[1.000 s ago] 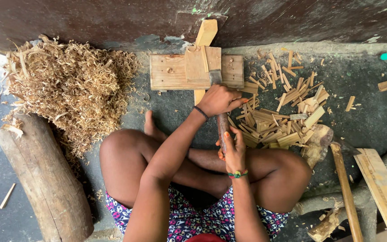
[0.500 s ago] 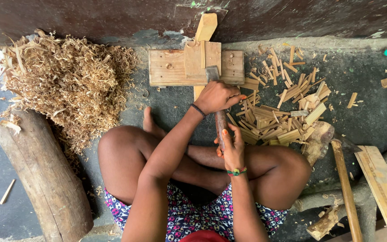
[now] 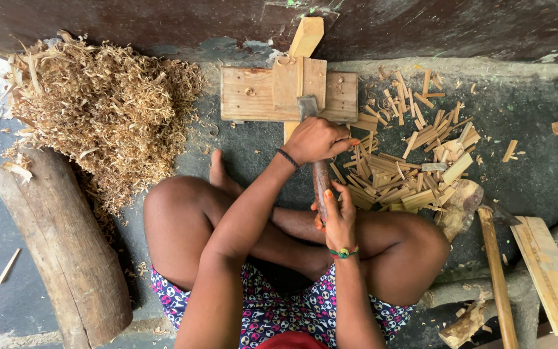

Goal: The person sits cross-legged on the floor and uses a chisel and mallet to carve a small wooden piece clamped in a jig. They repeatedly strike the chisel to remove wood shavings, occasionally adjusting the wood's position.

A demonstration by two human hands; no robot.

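Note:
I sit cross-legged on the floor facing a flat wooden board [image 3: 253,95] by the wall. My left hand [image 3: 318,139], with a dark wristband, is closed over the upper part of a long tool [image 3: 321,184]. The tool has a reddish-brown handle, and its grey metal end [image 3: 307,106] rests on the board. My right hand [image 3: 338,220], with a green bracelet, grips the lower end of that handle above my legs. A pale wooden strip [image 3: 307,35] runs from the wall under the board.
A heap of cut wood slivers [image 3: 414,168] lies right of the hands. A big pile of curly shavings [image 3: 98,110] and a thick log [image 3: 59,245] are on the left. Planks [image 3: 550,271], a long wooden stick [image 3: 495,271] and a chunk of wood [image 3: 460,207] lie at right.
Both hands keep their grip on the tool. The metal end has crept slightly farther onto the board; otherwise nothing has visibly moved.

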